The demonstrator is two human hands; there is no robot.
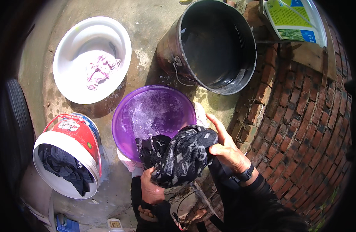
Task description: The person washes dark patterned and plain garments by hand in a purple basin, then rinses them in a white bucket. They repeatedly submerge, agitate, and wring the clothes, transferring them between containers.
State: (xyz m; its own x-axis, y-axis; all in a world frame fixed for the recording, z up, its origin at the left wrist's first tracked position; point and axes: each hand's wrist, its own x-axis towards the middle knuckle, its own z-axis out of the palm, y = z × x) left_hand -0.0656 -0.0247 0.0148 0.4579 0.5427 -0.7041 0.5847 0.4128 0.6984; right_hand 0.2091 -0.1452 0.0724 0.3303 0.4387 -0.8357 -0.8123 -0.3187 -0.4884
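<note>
A bunched black fleece-like cloth (189, 158) with a pale grey monogram pattern is held over the near edge of a purple plastic basin (117, 124). My left hand (152, 187) grips its lower left side. On the other side, my right hand (230, 150) has its thumb pressed on the cloth and its index finger stretched out. A darker wet part (154, 146) of the bundle hangs into the basin, and water runs from it. Shallow water with some froth (141, 119) lies in the basin.
A white basin (64, 72) at the upper left holds a pinkish cloth (101, 71). Dark garments (64, 166) fill a red and white bucket (79, 136). A large metal bucket (169, 49) contains dark water. Brickwork (294, 116) borders the right side, with a labelled plastic bucket (294, 20) above.
</note>
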